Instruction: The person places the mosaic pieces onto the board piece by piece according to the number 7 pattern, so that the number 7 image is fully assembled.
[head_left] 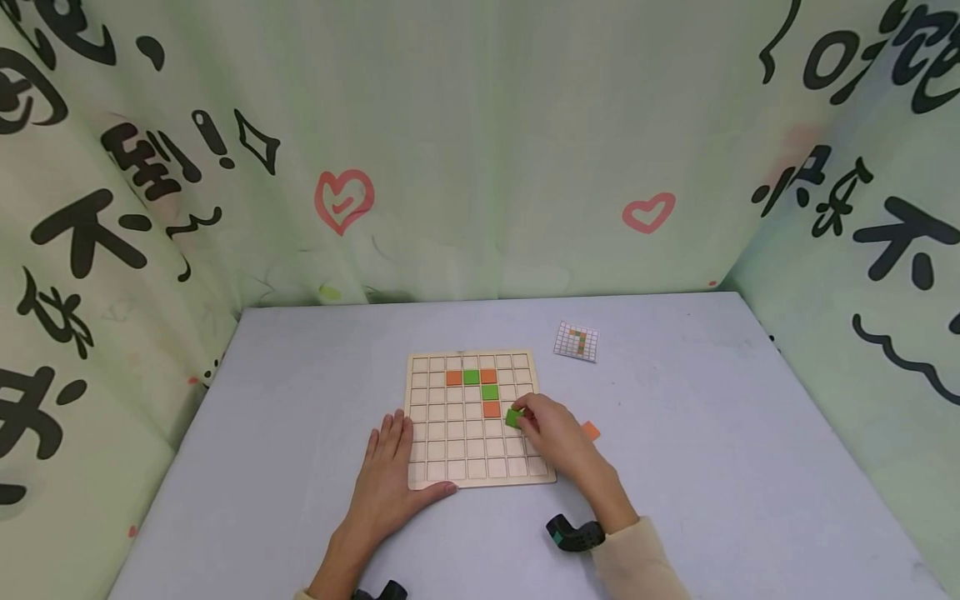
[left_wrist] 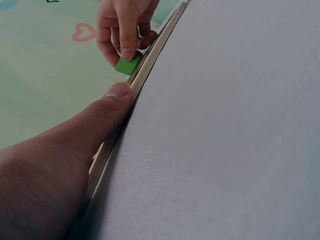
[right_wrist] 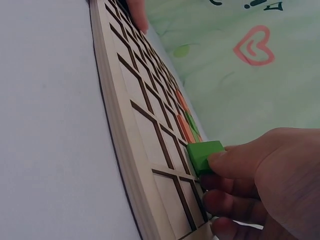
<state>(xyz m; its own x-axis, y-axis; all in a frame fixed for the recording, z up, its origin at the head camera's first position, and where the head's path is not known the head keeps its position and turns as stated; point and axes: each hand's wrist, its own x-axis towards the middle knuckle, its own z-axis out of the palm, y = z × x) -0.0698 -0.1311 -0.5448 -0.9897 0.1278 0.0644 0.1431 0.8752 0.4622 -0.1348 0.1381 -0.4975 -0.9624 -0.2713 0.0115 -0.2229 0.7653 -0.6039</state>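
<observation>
A wooden grid board (head_left: 456, 451) lies on the table, with three orange square tiles and two green ones set in its upper cells. My left hand (head_left: 390, 479) rests against the board's left side, fingers straight and thumb spread along the near edge. A green square tile (head_left: 513, 418) is pinched between the thumb and fingers of my right hand (head_left: 561, 435), over the board's right part. In the right wrist view this green tile (right_wrist: 201, 155) is tilted close over the cells, near the row of placed tiles.
An orange tile (head_left: 591, 431) lies on the table right of the board, partly hidden by my right hand. A small card (head_left: 577, 342) with a coloured grid pattern lies beyond the board's far right corner. A printed curtain (head_left: 487, 167) surrounds the white table (head_left: 712, 417).
</observation>
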